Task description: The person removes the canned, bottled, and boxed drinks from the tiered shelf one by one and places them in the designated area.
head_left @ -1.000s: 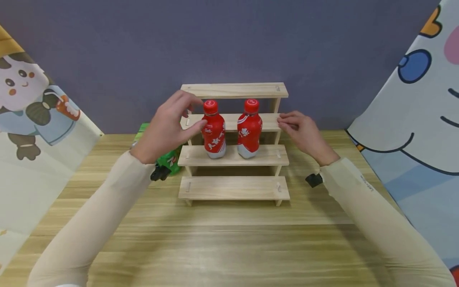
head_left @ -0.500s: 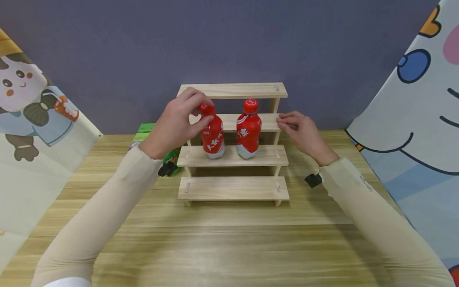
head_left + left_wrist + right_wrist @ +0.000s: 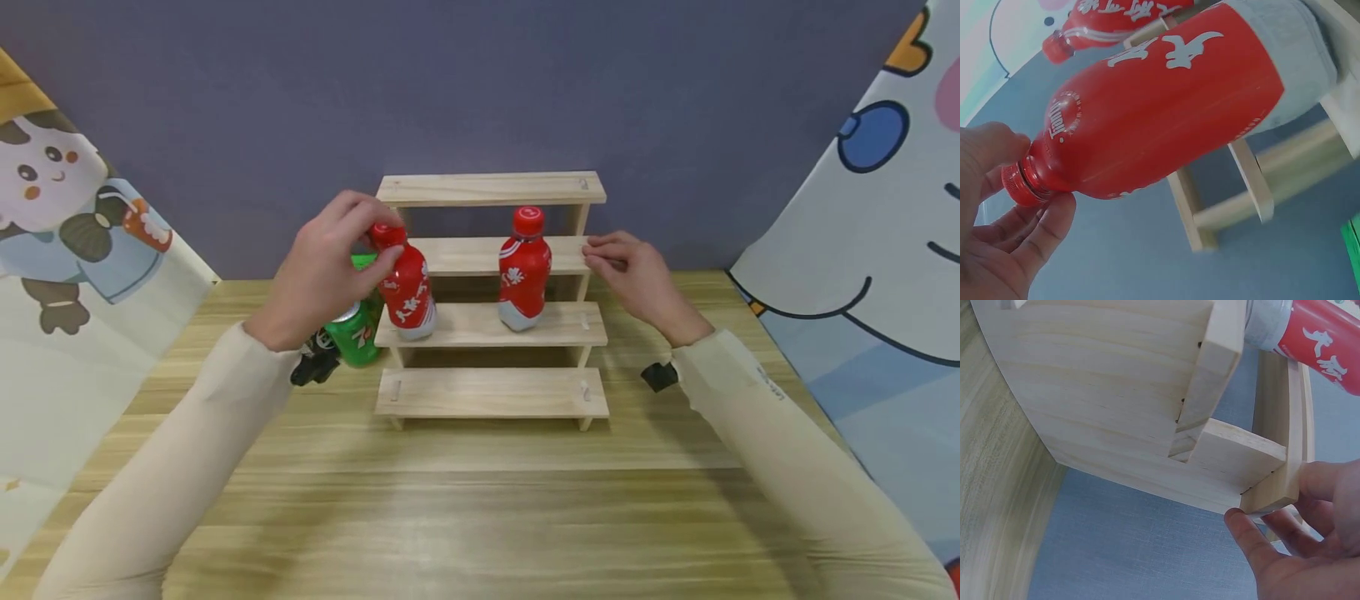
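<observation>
My left hand (image 3: 322,262) grips a red drink bottle (image 3: 408,296) around its neck, just below the red cap (image 3: 1021,184). Its pale base is at the left end of the second board from the bottom on a wooden stepped shelf (image 3: 491,392), and the bottle leans a little left. Another red bottle (image 3: 524,279) stands upright further right on that same board. On the right side, my right hand (image 3: 637,279) pinches the end of the third board up, thumb and fingers at its edge (image 3: 1294,481) in the right wrist view.
Behind my left wrist, a green 7UP can (image 3: 356,333) stands on the wood-grain table (image 3: 480,517) beside the shelf; other green items there are partly hidden. A grey-blue wall (image 3: 480,92) rises behind, with cartoon panels (image 3: 862,250) at both sides.
My left hand closed around the left bottle's neck and shifted it left along the board, away from the other bottle. The right hand stayed on the shelf.
</observation>
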Demonstrator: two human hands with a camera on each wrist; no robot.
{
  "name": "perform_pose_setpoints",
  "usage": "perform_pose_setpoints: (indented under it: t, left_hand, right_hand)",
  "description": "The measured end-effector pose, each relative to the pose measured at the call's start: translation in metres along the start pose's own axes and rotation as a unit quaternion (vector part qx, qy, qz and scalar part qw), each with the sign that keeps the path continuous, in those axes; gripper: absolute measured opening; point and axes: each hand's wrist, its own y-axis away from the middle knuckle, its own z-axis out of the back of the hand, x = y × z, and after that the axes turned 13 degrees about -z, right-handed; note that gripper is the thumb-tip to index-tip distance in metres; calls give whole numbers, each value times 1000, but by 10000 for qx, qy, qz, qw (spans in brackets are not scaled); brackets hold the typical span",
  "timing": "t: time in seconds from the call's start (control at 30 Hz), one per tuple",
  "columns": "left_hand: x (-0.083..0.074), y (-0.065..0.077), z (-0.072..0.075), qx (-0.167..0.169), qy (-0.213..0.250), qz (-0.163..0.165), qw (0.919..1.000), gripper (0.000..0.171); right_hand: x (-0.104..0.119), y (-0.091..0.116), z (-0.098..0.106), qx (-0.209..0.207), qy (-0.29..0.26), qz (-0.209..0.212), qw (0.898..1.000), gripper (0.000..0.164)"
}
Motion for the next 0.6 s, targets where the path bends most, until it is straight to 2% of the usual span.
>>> perform_pose_setpoints:
  t: [0.23,0.33,0.43,0.6]
  left_hand:
    - [0,23,32,18,-406,215,9989,26]
    - [0,35,44,176,-521,319,9980,28]
    - [0,48,51,422,-576,449,9964,29]
    - [2,74,54,746,-613,761,9924,32]
  right_hand:
    - [-1,0,1,56,-26,-85,9999,31]
    - [-1,1,1,93,-72,-122,9999,31]
    - [-1,2,2,83,-61,-88,9999,31]
    - [1,2,1,66,-23,-31,10000,30]
